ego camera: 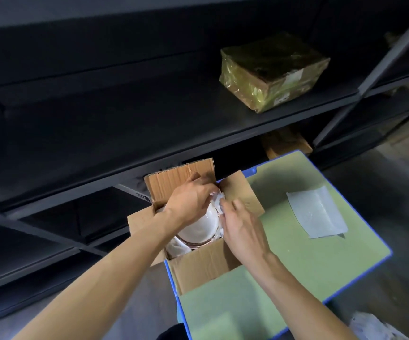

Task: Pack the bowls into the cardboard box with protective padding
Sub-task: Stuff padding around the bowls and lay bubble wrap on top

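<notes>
Bowls (199, 228) stacked inside cardboard box (205, 263). Padding (219, 201) at box's 1 o'clock corner, pinched by left hand (190, 198) fingers; right hand (241, 228) fingers loosely apart, touching it, equally near.

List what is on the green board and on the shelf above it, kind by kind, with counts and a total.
Open cardboard box, on the board: 1
Grey plastic sheet, on the board: 1
Film-wrapped parcel, on the shelf: 1
Total: 3
The bowls inside the box are partly hidden by the hands, so they are not counted.
</notes>
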Action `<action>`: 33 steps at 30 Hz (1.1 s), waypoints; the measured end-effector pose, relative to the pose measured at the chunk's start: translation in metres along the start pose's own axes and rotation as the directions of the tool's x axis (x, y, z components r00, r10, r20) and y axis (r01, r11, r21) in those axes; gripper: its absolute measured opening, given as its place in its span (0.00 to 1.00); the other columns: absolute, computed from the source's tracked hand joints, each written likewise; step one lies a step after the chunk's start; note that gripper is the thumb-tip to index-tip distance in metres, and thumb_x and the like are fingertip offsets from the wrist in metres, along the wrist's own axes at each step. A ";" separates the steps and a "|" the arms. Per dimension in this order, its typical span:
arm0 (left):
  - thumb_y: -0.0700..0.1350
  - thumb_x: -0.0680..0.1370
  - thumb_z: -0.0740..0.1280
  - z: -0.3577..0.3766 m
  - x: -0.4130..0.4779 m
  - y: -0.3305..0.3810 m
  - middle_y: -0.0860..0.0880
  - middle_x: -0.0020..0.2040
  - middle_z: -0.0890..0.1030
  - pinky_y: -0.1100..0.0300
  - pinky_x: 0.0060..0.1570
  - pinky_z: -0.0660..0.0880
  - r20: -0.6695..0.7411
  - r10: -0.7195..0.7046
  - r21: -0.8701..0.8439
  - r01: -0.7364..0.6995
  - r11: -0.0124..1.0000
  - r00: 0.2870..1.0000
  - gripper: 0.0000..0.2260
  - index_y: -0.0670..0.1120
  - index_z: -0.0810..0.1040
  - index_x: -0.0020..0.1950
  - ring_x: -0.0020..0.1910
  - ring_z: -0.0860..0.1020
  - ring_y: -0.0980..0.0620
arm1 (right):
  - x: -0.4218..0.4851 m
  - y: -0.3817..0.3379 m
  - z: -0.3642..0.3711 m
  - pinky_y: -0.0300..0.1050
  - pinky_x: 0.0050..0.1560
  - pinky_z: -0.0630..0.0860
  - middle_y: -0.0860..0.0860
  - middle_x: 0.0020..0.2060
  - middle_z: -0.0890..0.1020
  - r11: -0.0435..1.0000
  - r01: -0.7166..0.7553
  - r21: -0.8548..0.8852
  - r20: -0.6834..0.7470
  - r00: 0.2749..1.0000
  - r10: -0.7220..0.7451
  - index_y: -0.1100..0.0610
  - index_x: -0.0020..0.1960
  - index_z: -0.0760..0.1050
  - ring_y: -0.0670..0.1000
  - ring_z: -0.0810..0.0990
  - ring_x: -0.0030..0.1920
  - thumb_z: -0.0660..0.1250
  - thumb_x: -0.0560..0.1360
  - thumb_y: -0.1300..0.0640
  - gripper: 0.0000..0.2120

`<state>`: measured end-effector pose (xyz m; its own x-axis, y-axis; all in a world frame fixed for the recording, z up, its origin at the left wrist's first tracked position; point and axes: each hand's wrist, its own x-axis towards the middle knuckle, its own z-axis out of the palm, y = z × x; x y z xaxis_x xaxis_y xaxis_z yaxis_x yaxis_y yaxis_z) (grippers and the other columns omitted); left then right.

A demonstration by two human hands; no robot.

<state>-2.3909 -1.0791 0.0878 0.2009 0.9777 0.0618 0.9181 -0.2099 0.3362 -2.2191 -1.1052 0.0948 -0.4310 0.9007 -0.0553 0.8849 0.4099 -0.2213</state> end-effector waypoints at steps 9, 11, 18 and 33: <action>0.52 0.80 0.67 -0.001 -0.008 -0.005 0.54 0.58 0.79 0.55 0.57 0.74 0.008 0.103 -0.034 -0.103 0.994 0.995 0.07 0.57 0.81 0.57 0.61 0.73 0.49 | -0.004 -0.013 -0.001 0.47 0.33 0.73 0.53 0.49 0.73 0.994 -0.055 -0.092 -0.064 0.997 0.050 0.56 0.66 0.74 0.56 0.77 0.46 0.65 0.76 0.64 0.19; 0.53 0.80 0.66 0.001 -0.005 -0.003 0.55 0.56 0.79 0.61 0.50 0.72 -0.020 0.086 0.008 -0.086 0.996 0.996 0.07 0.58 0.82 0.55 0.60 0.72 0.50 | -0.008 -0.010 -0.005 0.47 0.29 0.68 0.54 0.48 0.74 0.996 -0.060 -0.071 -0.029 0.998 0.058 0.57 0.62 0.76 0.58 0.79 0.36 0.67 0.74 0.66 0.17; 0.49 0.77 0.67 0.005 0.003 0.001 0.57 0.49 0.80 0.55 0.44 0.75 -0.027 -0.001 -0.005 0.001 1.000 1.000 0.02 0.54 0.79 0.47 0.57 0.72 0.49 | -0.034 0.004 -0.014 0.45 0.32 0.70 0.50 0.44 0.76 0.997 0.076 -0.026 0.001 0.997 -0.076 0.56 0.44 0.78 0.55 0.77 0.40 0.68 0.70 0.68 0.08; 0.50 0.80 0.63 0.026 -0.022 0.013 0.53 0.52 0.82 0.52 0.54 0.73 -0.083 -0.019 0.119 0.028 0.993 0.996 0.13 0.49 0.75 0.63 0.58 0.76 0.45 | -0.053 0.003 -0.008 0.49 0.49 0.75 0.50 0.39 0.77 0.955 0.245 -0.164 0.020 0.969 -0.246 0.55 0.48 0.77 0.55 0.74 0.44 0.59 0.67 0.65 0.14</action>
<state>-2.3746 -1.1040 0.0663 0.1547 0.9789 0.1334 0.9575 -0.1818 0.2238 -2.1926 -1.1504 0.1051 -0.6385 0.7694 -0.0188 0.7686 0.6363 -0.0657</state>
